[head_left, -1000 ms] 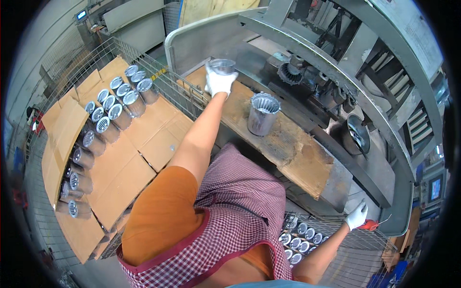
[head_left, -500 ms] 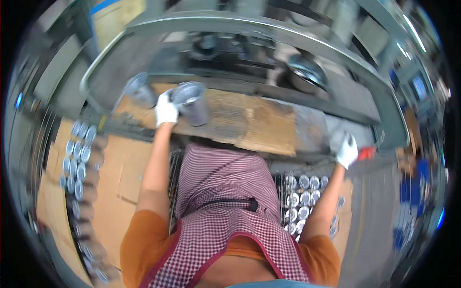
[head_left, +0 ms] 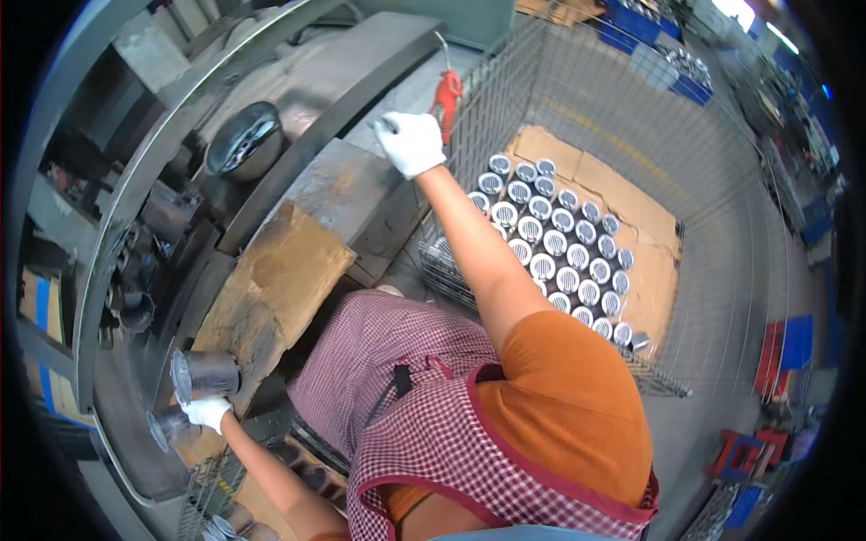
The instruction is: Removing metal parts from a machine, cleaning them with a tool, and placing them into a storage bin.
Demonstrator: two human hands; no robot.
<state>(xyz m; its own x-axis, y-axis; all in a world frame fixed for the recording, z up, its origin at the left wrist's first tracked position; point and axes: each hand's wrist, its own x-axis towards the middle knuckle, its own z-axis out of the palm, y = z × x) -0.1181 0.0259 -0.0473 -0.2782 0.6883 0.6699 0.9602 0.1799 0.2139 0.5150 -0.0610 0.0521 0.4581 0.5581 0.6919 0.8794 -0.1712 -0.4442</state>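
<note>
My left hand (head_left: pixel 207 413), in a white glove, lies against the side of a grey metal cup (head_left: pixel 215 375) at the left end of the bench. Its fingers curl round the cup's wall and are partly hidden. Just beyond that hand, a second metal cup (head_left: pixel 165 427) sits on the cardboard. My right hand (head_left: pixel 412 144), also gloved in white, is closed over the bench's far end. A dark spot shows at its fingers, but what it holds I cannot make out. Beside it hangs a red air blow gun (head_left: pixel 448 93) with a thin bent nozzle.
Worn cardboard (head_left: pixel 287 261) covers the bench top. A dark round bowl (head_left: pixel 245 144) stands behind it by the machine. To my right, a wire cage (head_left: pixel 577 63) holds rows of metal cylinders (head_left: pixel 555 242) on cardboard. Blue bins (head_left: pixel 690 77) stand farther off.
My view has swung to the right, bringing the wire cage into sight. My left hand stays at the same cup. My right hand remains near the red blow gun.
</note>
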